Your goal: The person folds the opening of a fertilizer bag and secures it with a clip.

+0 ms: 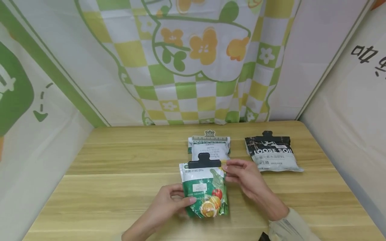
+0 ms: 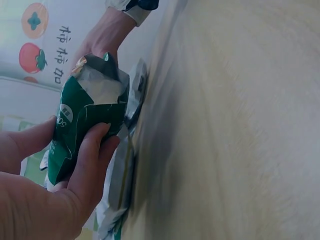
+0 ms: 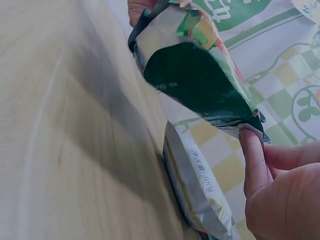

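A green and white pouch (image 1: 205, 190) printed with fruit and vegetables is held up above the table, a black clip (image 1: 204, 161) across its top. My left hand (image 1: 170, 202) grips its lower left side, thumb on the front and fingers behind, as the left wrist view also shows. With thumb and fingers my right hand (image 1: 245, 175) pinches the pouch's upper right edge. In the right wrist view the folded green bottom of the pouch (image 3: 195, 82) faces the camera, raised off the wood. Its back is hidden in the head view.
Just behind the held pouch lies a white bag (image 1: 209, 149) with a silvery clip (image 1: 210, 135). Farther right is a black and white "LOOSE SOIL" bag (image 1: 274, 155) with a black clip (image 1: 267, 134). A patterned curtain (image 1: 193, 90) hangs behind the wooden table (image 1: 114, 180).
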`<act>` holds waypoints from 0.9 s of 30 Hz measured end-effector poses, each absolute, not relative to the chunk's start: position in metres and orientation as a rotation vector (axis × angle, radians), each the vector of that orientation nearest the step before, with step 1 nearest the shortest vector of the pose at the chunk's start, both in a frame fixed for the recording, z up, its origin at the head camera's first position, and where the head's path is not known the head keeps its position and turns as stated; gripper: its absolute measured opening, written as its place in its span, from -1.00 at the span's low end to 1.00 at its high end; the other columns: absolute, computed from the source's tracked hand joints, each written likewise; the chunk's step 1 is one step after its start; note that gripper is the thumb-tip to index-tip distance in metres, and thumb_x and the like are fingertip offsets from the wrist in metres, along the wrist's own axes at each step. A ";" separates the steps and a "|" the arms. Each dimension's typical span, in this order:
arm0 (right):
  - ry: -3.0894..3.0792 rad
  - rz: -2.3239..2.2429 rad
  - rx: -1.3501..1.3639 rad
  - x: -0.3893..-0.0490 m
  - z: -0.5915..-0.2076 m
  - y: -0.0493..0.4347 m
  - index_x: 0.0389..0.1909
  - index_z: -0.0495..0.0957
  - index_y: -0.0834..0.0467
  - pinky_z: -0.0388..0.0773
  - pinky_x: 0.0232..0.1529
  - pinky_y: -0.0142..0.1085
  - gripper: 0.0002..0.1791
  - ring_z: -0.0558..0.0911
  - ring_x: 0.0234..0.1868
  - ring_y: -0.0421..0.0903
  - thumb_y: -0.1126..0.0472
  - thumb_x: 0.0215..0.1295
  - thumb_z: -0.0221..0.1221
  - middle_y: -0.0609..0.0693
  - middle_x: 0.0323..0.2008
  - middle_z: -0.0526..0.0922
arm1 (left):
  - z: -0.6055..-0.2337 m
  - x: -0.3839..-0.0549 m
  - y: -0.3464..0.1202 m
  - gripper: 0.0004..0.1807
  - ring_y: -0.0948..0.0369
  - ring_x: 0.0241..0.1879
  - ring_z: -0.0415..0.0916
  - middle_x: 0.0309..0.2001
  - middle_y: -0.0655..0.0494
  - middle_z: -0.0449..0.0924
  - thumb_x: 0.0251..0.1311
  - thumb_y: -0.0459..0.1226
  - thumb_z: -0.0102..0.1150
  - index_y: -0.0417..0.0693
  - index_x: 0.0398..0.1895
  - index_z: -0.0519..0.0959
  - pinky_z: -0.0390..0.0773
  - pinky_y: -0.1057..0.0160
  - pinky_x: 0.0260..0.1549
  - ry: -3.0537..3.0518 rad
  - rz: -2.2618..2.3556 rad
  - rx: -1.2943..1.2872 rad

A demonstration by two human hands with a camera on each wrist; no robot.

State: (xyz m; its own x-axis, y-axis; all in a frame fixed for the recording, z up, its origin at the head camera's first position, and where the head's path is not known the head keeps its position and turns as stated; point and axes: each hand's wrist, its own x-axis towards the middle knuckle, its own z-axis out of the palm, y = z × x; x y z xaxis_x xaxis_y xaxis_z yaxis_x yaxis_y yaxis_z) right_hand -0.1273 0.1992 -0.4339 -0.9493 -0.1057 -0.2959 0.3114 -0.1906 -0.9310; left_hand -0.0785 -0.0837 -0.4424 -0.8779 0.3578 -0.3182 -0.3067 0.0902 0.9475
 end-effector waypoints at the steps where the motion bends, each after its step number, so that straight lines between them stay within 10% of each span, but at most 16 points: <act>1: 1.811 -2.215 0.248 -0.129 -0.433 0.198 0.12 0.56 0.41 0.79 -0.19 -0.35 -0.63 0.75 -0.35 -0.17 0.46 0.31 0.30 0.00 -0.26 0.77 | -0.441 -0.080 -0.086 -0.42 0.17 -0.20 0.79 -0.11 -0.07 0.75 0.21 -0.23 0.51 -0.41 0.18 0.56 0.80 0.19 -0.19 1.911 1.839 0.048; 27: 1.853 -2.162 0.046 -0.174 -0.418 0.154 0.05 0.55 0.52 0.81 -0.14 -0.26 -0.70 0.81 -0.39 -0.14 0.48 0.35 0.29 0.01 -0.33 0.78 | -0.422 -0.106 -0.130 -0.40 0.17 -0.30 0.76 -0.14 -0.06 0.71 0.29 -0.27 0.45 -0.45 0.29 0.52 0.80 0.20 -0.21 2.062 1.908 -0.141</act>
State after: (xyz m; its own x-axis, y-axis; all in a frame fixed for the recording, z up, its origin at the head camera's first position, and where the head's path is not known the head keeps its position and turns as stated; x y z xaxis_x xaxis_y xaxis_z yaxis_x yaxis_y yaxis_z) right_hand -0.1738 0.1541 -0.4184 -0.9566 -0.1994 -0.2125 0.2406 -0.1287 -0.9621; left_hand -0.1059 -0.1304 -0.4220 -0.9417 0.1471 -0.3025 -0.2902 0.0994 0.9518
